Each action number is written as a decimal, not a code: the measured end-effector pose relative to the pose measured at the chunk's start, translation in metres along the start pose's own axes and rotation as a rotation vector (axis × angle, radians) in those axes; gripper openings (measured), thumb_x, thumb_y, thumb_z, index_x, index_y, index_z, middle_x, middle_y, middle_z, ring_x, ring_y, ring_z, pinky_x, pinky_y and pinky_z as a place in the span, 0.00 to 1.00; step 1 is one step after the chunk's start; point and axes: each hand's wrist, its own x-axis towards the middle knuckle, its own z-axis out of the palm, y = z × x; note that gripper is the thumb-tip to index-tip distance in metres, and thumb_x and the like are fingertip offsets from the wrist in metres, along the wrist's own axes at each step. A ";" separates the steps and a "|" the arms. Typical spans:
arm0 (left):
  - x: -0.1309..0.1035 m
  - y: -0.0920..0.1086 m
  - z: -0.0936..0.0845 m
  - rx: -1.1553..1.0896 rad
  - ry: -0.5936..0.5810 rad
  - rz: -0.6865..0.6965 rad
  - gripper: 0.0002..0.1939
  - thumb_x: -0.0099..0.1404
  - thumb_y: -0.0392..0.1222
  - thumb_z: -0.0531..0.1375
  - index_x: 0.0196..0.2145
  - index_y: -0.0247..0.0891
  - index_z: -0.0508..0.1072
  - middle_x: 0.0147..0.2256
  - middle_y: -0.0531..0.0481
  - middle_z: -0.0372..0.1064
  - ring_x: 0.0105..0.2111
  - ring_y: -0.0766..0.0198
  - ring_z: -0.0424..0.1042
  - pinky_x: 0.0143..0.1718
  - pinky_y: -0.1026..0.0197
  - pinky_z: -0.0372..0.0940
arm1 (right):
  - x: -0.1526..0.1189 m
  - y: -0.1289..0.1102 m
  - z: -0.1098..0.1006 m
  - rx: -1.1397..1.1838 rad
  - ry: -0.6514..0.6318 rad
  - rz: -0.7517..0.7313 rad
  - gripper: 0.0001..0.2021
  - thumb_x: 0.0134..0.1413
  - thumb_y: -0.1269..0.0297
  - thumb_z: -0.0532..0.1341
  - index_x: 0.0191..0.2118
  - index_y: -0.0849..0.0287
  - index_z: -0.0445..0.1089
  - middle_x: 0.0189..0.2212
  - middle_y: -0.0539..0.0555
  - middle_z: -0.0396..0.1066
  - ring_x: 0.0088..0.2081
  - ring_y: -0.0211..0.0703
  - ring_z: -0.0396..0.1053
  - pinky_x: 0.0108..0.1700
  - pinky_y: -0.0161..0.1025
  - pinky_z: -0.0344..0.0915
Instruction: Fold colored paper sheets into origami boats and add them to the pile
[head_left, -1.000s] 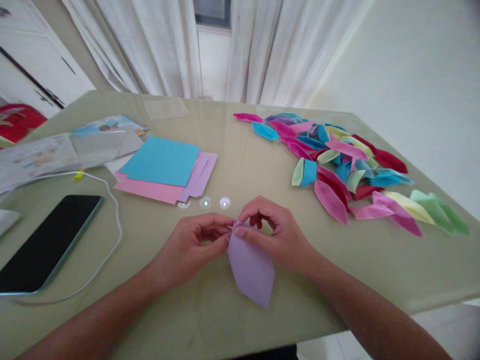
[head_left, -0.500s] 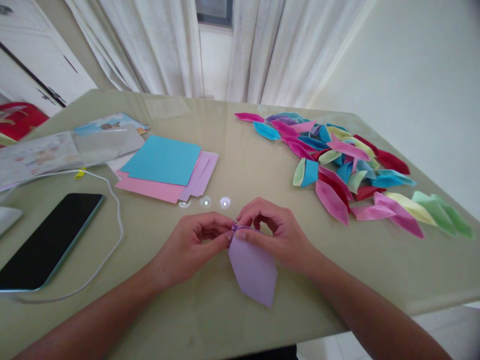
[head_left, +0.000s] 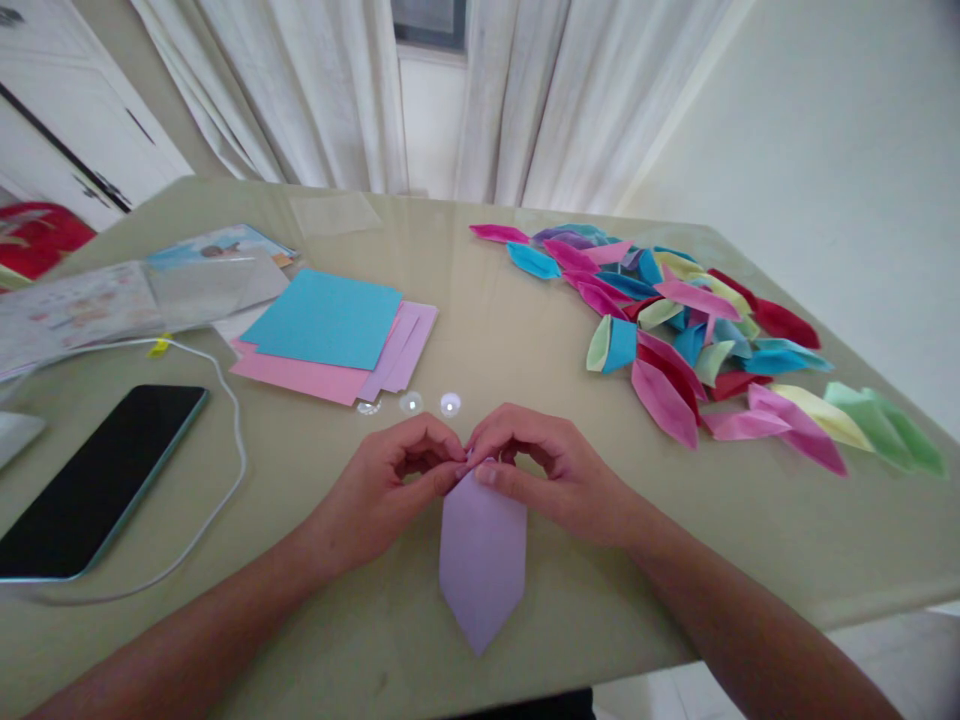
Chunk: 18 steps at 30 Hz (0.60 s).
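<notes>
One printed packet, beyond and left of the fingers of the left hand; print too blurred to read. One phone, left of the same fingers, screen dark. One white cable with yellow tag, curving between phone and left hand; tag too small to read. Flat sheets beyond the left fingers: blue sheet uppermost, pink sheet under it, lilac sheets showing at right. One folded lilac paper, pointed end below the fingertips; left thumb and forefinger pinch its upper end. One right hand, thumb on the paper's face, gripping that end. Many folded coloured pieces, beyond and right of the right fingers.
</notes>
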 end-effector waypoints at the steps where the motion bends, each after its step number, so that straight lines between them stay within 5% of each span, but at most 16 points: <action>1: 0.000 0.000 0.000 -0.001 -0.002 -0.002 0.04 0.68 0.39 0.67 0.36 0.39 0.77 0.31 0.54 0.77 0.31 0.68 0.76 0.32 0.68 0.67 | 0.000 -0.001 -0.001 -0.021 -0.002 -0.007 0.06 0.70 0.61 0.66 0.45 0.57 0.78 0.43 0.54 0.76 0.42 0.41 0.73 0.44 0.39 0.69; 6: 0.000 -0.002 -0.001 0.008 -0.018 -0.028 0.05 0.69 0.41 0.67 0.37 0.39 0.76 0.32 0.54 0.77 0.32 0.68 0.75 0.32 0.68 0.66 | 0.002 -0.003 -0.002 -0.071 -0.003 0.023 0.07 0.70 0.61 0.65 0.45 0.57 0.79 0.41 0.54 0.77 0.41 0.42 0.74 0.44 0.39 0.69; 13: 0.001 0.002 -0.003 0.003 -0.083 -0.031 0.10 0.74 0.48 0.63 0.39 0.39 0.76 0.32 0.54 0.73 0.32 0.68 0.71 0.33 0.67 0.65 | 0.004 0.001 -0.002 -0.025 0.170 0.076 0.06 0.65 0.63 0.68 0.39 0.59 0.80 0.36 0.54 0.78 0.37 0.41 0.73 0.38 0.37 0.67; 18: 0.000 -0.002 -0.006 0.021 -0.134 -0.131 0.12 0.68 0.50 0.69 0.36 0.38 0.78 0.33 0.51 0.76 0.33 0.65 0.73 0.35 0.65 0.68 | 0.004 0.001 -0.002 -0.019 0.175 0.047 0.05 0.63 0.63 0.70 0.38 0.58 0.82 0.35 0.54 0.78 0.37 0.42 0.74 0.38 0.37 0.69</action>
